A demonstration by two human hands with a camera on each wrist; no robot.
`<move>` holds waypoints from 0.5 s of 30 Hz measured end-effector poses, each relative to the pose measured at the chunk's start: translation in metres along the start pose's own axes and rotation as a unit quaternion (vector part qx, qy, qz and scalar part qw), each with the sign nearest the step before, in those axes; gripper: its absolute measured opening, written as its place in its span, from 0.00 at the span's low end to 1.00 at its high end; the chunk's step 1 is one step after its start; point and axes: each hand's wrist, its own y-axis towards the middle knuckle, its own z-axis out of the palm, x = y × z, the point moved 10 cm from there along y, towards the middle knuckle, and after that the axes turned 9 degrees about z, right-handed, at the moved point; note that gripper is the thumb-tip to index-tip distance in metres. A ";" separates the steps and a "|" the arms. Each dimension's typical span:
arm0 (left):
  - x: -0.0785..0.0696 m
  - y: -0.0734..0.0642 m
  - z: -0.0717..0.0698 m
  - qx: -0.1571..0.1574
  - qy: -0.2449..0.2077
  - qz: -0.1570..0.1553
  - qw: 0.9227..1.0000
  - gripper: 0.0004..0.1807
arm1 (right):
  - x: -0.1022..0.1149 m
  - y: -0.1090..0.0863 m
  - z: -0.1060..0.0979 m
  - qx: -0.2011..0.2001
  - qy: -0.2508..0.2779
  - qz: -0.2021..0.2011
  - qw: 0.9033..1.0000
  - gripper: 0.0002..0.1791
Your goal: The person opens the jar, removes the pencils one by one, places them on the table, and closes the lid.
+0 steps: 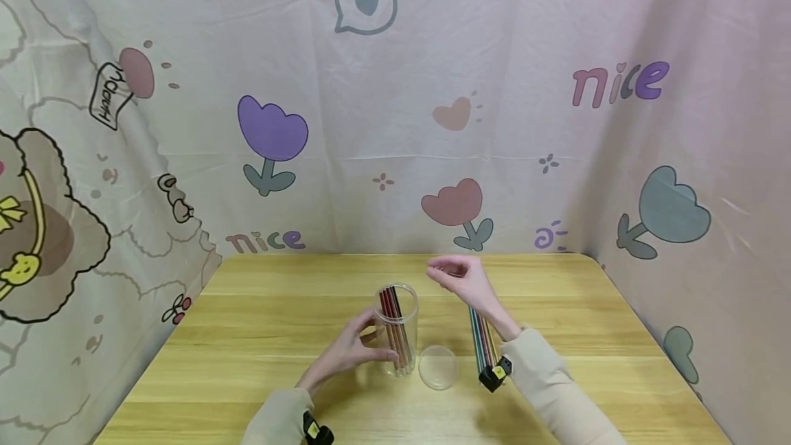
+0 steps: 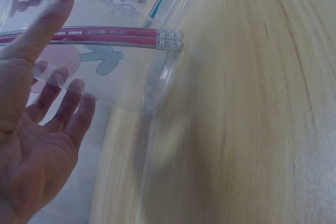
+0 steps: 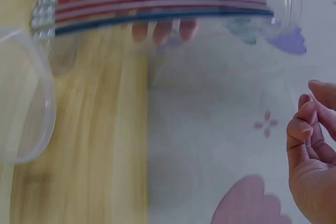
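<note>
In the head view a tall clear plastic jar (image 1: 410,342) stands upright on the table, with several pencils (image 1: 395,335) leaning inside it. My left hand (image 1: 357,345) grips the jar from its left side. Thumb and fingers of that hand (image 2: 31,129) lie round the wall in the left wrist view, where red pencils (image 2: 115,36) show metal-banded ends near the jar's base. Up and to the right of the jar's mouth, my right hand (image 1: 463,281) hovers with loosely bent fingers, holding nothing. The right wrist view has this hand (image 3: 315,156) beside the jar, apart from it.
A round clear lid (image 1: 439,367) lies flat just right of the jar. Further right, under the right forearm, several coloured pencils (image 1: 480,338) lie together on the wooden table (image 1: 247,349). A patterned cloth (image 1: 371,88) hangs behind the table's back edge.
</note>
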 end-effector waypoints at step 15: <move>0.000 0.000 0.000 0.002 0.000 -0.008 1.000 0.44 | 0.030 -0.005 0.035 0.068 -0.007 -0.021 0.997 0.10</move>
